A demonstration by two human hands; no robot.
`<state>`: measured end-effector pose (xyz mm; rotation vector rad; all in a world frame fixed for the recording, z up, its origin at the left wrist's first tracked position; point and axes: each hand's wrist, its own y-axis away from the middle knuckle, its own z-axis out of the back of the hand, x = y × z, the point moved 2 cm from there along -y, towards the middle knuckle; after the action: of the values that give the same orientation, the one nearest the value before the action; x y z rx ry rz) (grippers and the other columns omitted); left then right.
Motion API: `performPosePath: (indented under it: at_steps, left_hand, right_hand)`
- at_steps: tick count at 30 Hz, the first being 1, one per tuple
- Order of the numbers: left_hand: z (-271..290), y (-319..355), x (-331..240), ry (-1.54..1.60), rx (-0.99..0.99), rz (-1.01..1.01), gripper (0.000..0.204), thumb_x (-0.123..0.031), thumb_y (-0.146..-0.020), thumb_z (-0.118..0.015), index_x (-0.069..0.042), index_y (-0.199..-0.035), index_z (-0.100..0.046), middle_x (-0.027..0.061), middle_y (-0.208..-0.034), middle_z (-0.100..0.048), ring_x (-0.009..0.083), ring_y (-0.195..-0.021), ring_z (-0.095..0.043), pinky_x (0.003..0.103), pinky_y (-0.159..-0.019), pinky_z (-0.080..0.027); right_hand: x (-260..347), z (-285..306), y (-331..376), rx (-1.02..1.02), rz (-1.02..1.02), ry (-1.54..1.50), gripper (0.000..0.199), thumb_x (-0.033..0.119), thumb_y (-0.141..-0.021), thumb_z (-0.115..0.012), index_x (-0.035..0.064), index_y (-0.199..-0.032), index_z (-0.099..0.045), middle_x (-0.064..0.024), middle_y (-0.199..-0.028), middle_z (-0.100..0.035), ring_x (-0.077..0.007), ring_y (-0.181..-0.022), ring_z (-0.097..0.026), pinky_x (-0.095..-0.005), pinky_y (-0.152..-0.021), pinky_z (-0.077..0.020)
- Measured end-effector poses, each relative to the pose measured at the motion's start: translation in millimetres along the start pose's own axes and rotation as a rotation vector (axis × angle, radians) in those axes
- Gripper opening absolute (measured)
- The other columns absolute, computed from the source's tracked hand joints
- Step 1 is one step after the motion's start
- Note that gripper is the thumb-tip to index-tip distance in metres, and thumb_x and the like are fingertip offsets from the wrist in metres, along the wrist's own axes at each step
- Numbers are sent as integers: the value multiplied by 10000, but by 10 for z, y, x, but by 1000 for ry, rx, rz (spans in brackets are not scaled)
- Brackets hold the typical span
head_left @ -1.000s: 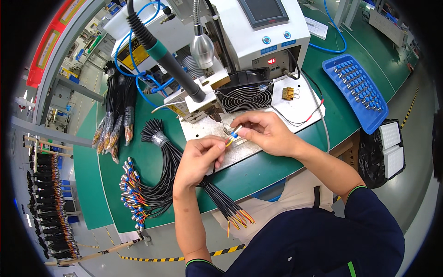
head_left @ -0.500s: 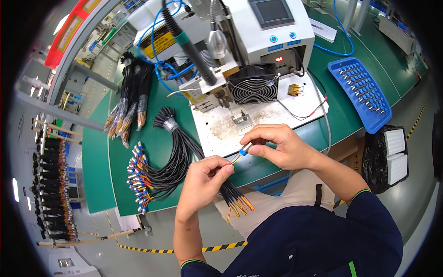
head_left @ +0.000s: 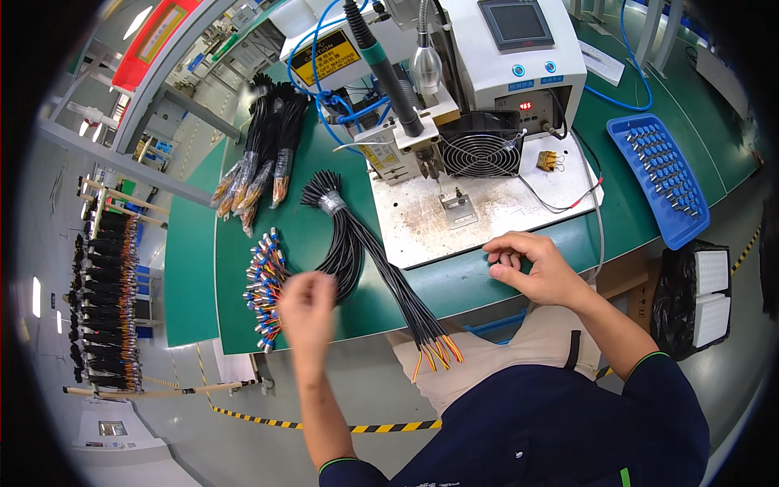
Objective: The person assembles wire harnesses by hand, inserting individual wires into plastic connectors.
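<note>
My left hand (head_left: 308, 312) is smeared by motion at the right edge of a heap of cable ends with blue-and-silver connectors (head_left: 266, 284). Whether its fingers hold anything does not show. In front of the machine's white base plate, over the table's front edge, is my right hand (head_left: 523, 264). Its thumb and forefinger stand apart, the other fingers curl loosely, and nothing shows in them. Between my hands lies a bundle of black cables (head_left: 398, 284), with bare red and yellow wire ends (head_left: 438, 353) hanging over my lap.
A soldering machine (head_left: 418, 134) with a fan (head_left: 480, 154) and a small metal fixture (head_left: 460, 209) stands ahead. On the right is a blue tray (head_left: 621, 128) of connectors. Bagged cable bundles (head_left: 264, 154) lie at the far left. A binder clip (head_left: 550, 161) sits on the plate.
My hands have parted. The left moved left to the connector heap, and the right drew away to the right. The wired connector held between them before is no longer visible there. The view has shifted.
</note>
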<state>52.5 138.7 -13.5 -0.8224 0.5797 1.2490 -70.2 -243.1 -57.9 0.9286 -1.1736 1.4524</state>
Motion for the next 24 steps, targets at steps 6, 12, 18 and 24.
performPosePath:
  at_steps: [6,12,18,24]
  left_hand:
    - [-672,132,-123,-303,230,-5,196,-153,-877,-775,19,-959,-731,185,-795,-740,363,-681,-710,454,-690,-576]
    - [-612,462,-565,-770,411,-62,216,-240,-856,-731,-35,-905,-685,221,-739,-729,454,-769,-743,545,-707,-584]
    - [-520,769,-505,-635,510,-180,78,-94,-834,-683,-21,-859,-692,230,-743,-720,476,-677,-699,537,-658,-572]
    - [-150,589,-417,266,854,-17,341,47,-975,-567,141,-1282,-680,186,-999,-777,278,-930,-782,353,-827,-593]
  right_hand:
    - [15,-31,-23,12,41,31,307,92,-938,-815,-29,-1211,-746,-66,-979,-731,-99,-759,-592,-259,-688,-486]
    - [-2,11,23,-11,58,59,302,93,-931,-818,-22,-1201,-745,-75,-980,-735,-116,-760,-607,-274,-690,-498]
    - [-23,93,80,-31,117,87,313,122,-944,-812,-22,-1211,-736,-102,-968,-720,-157,-751,-638,-312,-694,-532]
    - [178,667,341,-262,124,154,321,160,-963,-813,-10,-1225,-741,-93,-995,-756,-134,-781,-666,-301,-676,-521]
